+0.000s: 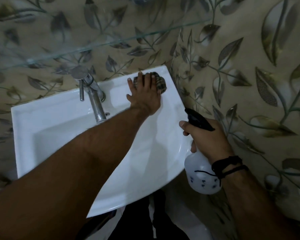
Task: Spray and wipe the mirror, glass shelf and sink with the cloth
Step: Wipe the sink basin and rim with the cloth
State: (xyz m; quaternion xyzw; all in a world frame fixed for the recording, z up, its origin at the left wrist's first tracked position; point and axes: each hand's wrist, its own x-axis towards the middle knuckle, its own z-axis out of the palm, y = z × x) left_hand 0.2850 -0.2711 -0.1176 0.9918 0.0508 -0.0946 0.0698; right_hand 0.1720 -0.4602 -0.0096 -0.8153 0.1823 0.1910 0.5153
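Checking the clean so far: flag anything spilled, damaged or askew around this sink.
Nothing stands out. The left hand presses the cloth on the sink at its back ledge; the right hand holds the spray bottle beside the rim.

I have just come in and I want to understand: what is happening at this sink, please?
A person is cleaning the white sink. The left hand presses a dark cloth flat on the sink's back right corner, to the right of the tap. The right hand holds a spray bottle by the sink's right edge.
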